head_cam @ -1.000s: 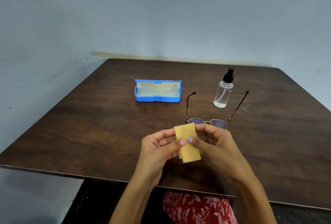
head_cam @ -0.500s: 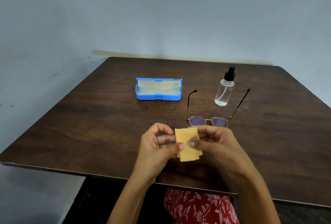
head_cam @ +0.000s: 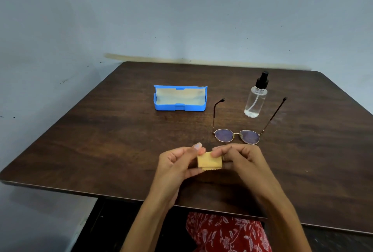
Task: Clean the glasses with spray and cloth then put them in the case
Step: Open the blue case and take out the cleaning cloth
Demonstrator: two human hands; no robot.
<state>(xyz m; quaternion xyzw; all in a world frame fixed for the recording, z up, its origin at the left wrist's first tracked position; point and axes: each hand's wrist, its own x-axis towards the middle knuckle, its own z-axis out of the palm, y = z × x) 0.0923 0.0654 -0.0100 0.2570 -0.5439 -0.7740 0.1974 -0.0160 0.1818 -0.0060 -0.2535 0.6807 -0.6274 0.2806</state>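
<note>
A small yellow cloth (head_cam: 209, 161), folded over, is pinched between my left hand (head_cam: 177, 166) and my right hand (head_cam: 240, 159) just above the table's near half. The gold-rimmed glasses (head_cam: 237, 135) lie on the table right behind my hands, lenses toward me and temples open, untouched. A clear spray bottle (head_cam: 255, 98) with a black nozzle stands upright between the temple tips. The blue case (head_cam: 179, 99) sits open to the left of the bottle, its pale lining showing and nothing inside.
The dark wooden table (head_cam: 101, 140) stands against a grey-blue wall, its near edge just under my forearms. Red patterned fabric (head_cam: 226, 231) shows below the table edge.
Both hands have folded the cloth smaller and lowered it slightly toward me. The glasses, once partly hidden by the cloth, now show fully. Bottle and case have not moved.
</note>
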